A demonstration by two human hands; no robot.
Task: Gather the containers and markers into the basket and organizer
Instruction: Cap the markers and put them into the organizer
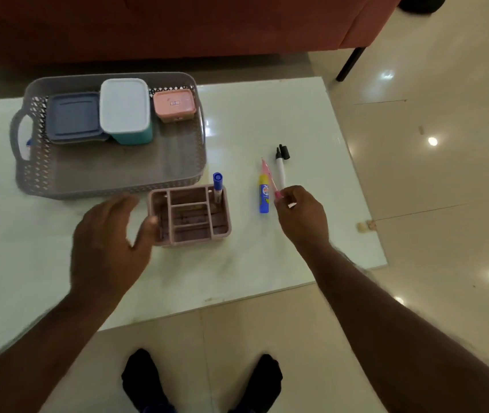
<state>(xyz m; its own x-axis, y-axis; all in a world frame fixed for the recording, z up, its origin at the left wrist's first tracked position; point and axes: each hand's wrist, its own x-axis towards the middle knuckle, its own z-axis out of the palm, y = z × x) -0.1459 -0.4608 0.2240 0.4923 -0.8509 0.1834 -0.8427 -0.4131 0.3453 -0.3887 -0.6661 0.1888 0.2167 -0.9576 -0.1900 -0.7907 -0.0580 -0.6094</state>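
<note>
Your left hand (109,234), fingers spread and blurred, sits just left of the organizer (190,214), thumb at its left wall. Behind the organizer the basket (112,174) holds three containers. A blue marker (218,186) stands in the organizer's far-right slot. Right of it, your right hand (300,216) pinches a pink pen (268,174), beside the glue stick (264,193) and white marker (280,171).

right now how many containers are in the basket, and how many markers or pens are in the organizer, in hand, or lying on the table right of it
Containers in the basket: 3 (blue, white-lidded teal, pink)
Markers in the organizer: 1 (blue-capped)
Pens held by the right hand: 1 (pink)
On the table: 2 (white marker, blue-yellow tube)
Total: 7
</note>
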